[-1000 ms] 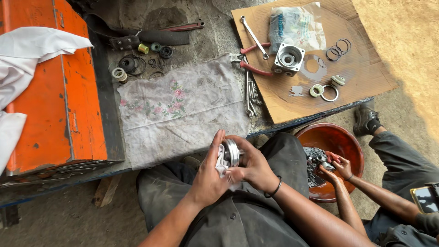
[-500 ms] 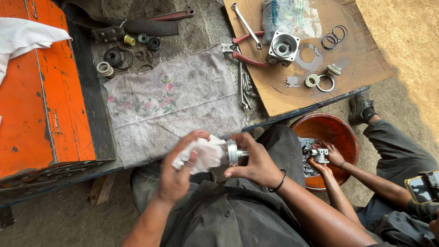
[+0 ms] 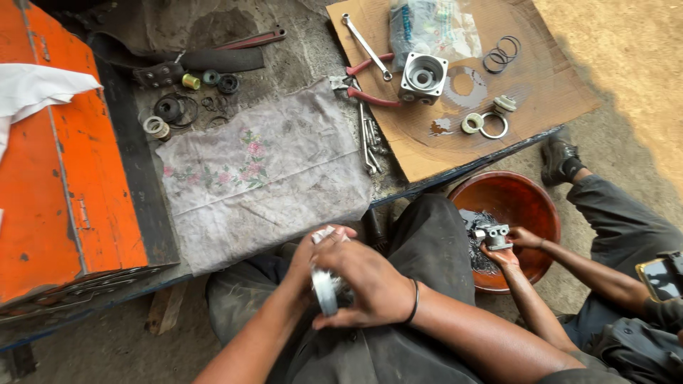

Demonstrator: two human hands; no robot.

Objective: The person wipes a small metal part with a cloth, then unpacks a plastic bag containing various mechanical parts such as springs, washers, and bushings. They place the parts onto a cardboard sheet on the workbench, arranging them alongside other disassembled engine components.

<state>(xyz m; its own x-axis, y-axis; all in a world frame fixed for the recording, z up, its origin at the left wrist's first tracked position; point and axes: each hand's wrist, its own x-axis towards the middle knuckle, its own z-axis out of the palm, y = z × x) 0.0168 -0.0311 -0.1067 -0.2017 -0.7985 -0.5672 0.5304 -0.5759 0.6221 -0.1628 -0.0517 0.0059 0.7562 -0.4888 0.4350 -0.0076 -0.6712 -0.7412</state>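
— Grey metal, round and flat like a disc or ring (image 3: 325,290), sitting edge-up over the lap, just below the front edge of the desk (image 3: 420,186). Gripping it from the right side: right hand (image 3: 368,286), fingers curling over the rim, closed firmly around it.

— And facing it from the other side?

— Pressing in from the left: left hand (image 3: 311,257), folding around a scrap of white rag (image 3: 324,235) at the disc's upper face. Closed too, wrapping rag and metal together. Both hands touching the part, neither nearer than the other; thin rim pointing toward the camera, flat faces turning left and right, so the axis through its centre running hand to hand.

— Lying close by on the desk?

— Spreading just ahead of the hands: faded floral cloth (image 3: 263,171). Beyond it, resting on brown cardboard (image 3: 541,92): square metal housing (image 3: 422,77) with a round bore, red-handled pliers (image 3: 370,82), a spanner (image 3: 365,46), loose seal rings (image 3: 502,54). Sitting at far left: orange toolbox (image 3: 50,178).

— Working alongside?

— Rinsing another small metal part (image 3: 492,235) in a red-brown basin (image 3: 530,203) to the right: a second person's hands, well apart from the disc.
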